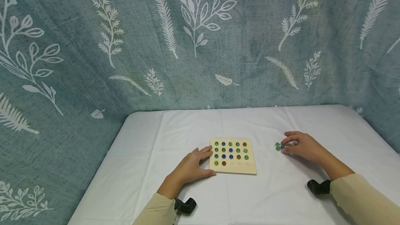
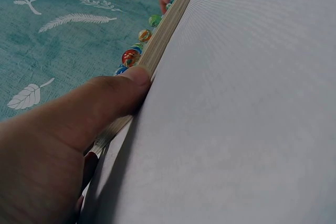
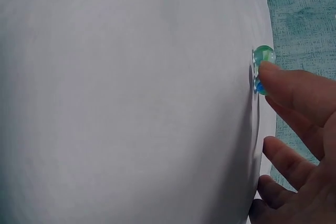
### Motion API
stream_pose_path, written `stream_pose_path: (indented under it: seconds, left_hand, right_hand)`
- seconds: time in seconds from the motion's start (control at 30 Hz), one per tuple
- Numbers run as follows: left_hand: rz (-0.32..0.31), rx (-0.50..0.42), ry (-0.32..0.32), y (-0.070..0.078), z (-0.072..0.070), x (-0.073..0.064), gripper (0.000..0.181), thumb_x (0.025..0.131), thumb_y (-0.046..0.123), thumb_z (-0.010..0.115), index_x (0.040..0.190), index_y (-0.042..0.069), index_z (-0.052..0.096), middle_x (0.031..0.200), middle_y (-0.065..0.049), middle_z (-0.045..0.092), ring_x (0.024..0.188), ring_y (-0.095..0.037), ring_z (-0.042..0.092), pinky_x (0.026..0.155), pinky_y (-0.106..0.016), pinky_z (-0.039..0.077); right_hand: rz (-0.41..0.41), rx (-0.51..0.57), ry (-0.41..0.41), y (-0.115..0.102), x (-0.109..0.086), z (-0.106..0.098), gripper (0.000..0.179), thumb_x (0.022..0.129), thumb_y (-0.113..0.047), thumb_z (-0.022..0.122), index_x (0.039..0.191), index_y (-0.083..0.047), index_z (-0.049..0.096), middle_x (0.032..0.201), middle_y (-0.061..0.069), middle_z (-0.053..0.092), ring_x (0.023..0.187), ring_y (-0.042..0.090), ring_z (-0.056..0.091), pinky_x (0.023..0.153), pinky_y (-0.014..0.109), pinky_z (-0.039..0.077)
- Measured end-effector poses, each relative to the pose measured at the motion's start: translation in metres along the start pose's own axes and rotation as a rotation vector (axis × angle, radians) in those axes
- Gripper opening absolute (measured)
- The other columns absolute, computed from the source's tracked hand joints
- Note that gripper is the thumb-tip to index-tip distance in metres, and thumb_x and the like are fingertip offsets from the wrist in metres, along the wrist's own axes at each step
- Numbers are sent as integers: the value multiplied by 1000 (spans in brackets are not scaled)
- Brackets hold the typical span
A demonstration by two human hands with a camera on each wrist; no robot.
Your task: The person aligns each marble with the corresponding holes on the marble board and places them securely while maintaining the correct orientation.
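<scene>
A pale wooden board (image 1: 232, 168) lies on the white cloth, with rows of glass marbles (image 1: 231, 150) in green, blue and amber set in its hollows. Its nearest row holds marbles at the left and bare hollows at the right. My left hand (image 1: 193, 165) rests against the board's left side, the fingers extended on that edge and the thumb at the near corner. Off to the right, my right hand (image 1: 304, 146) pinches a blue marble (image 3: 259, 86) between thumb and finger, low at the cloth. Green marbles (image 1: 277, 146) sit right beside those fingertips.
White cloth (image 1: 175, 127) covers the table, with light creases. A teal curtain with white leaf prints (image 1: 193, 79) hangs behind and at both sides. Each wrist wears a black camera mount, one by the left sleeve (image 1: 156, 211) and one by the right sleeve (image 1: 359, 193).
</scene>
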State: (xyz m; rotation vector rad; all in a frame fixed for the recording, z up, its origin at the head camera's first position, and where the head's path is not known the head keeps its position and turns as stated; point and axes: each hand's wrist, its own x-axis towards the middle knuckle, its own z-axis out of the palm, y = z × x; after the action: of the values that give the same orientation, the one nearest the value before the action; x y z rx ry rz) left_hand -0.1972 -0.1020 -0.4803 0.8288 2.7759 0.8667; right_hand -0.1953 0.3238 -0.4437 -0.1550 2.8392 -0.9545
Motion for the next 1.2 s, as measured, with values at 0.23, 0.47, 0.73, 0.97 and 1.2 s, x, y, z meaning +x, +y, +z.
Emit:
stream_pose_path:
  seconds: [0.23,0.47,0.73,0.97,1.2]
  left_hand:
    - [3,1,-4,0,0,0,79,76,54,80,144,24,53,155,16,37,143,-40,34,115,-54,35]
    - [4,5,-1,0,0,0,78,76,54,80,144,24,54,155,15,38,143,-40,34,115,-53,35]
    - [14,6,0,0,0,0,78,77,54,79,144,23,53,155,15,38,143,-40,34,115,-53,35]
    - [21,3,-2,-1,-1,0,77,77,53,79,144,23,53,155,14,38,143,-40,34,115,-53,34]
    - [21,4,-5,0,-1,0,77,77,53,79,144,23,53,155,14,38,143,-40,34,115,-54,34]
  right_hand:
    - [-13,6,1,1,1,3,34,84,-34,77,106,-7,74,146,32,40,135,58,28,103,72,30]
    - [-14,18,5,3,1,6,31,85,-30,76,106,-7,73,147,31,38,135,58,26,104,72,28]
    - [-12,8,9,4,1,6,33,85,-34,76,106,-8,73,148,30,37,136,57,26,104,73,28]
    - [-16,1,21,4,1,8,34,85,-34,76,106,-8,73,147,30,38,135,57,28,104,72,30]
    - [-12,-40,42,2,0,6,35,87,-35,74,108,-7,74,146,29,43,135,56,31,103,71,31]
